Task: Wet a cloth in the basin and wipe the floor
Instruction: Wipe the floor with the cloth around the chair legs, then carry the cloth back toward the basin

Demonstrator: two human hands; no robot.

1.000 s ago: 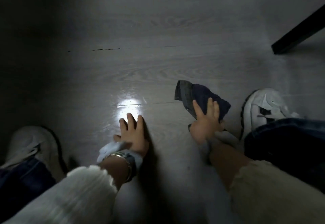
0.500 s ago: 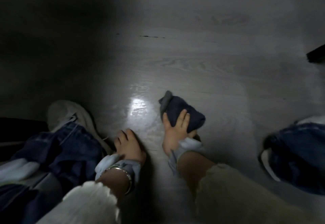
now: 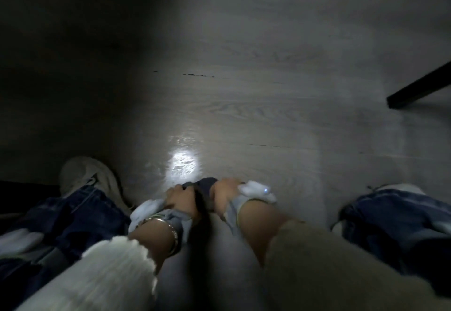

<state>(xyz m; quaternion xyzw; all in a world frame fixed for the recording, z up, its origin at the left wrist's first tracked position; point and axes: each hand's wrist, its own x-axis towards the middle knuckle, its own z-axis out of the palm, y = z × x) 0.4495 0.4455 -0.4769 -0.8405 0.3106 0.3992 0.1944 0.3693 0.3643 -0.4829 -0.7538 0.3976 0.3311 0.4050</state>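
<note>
My left hand [image 3: 181, 197] and right hand [image 3: 225, 194] both close on the dark cloth [image 3: 200, 185], which is bunched between them on the floor [image 3: 244, 120]. I judge I am wiping; next I should push forward, toward the shiny patch.

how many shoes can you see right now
2. One pale shoe sits at the left, beside the left hand. The other shoe is at the right, mostly hidden under the jeans.
</note>
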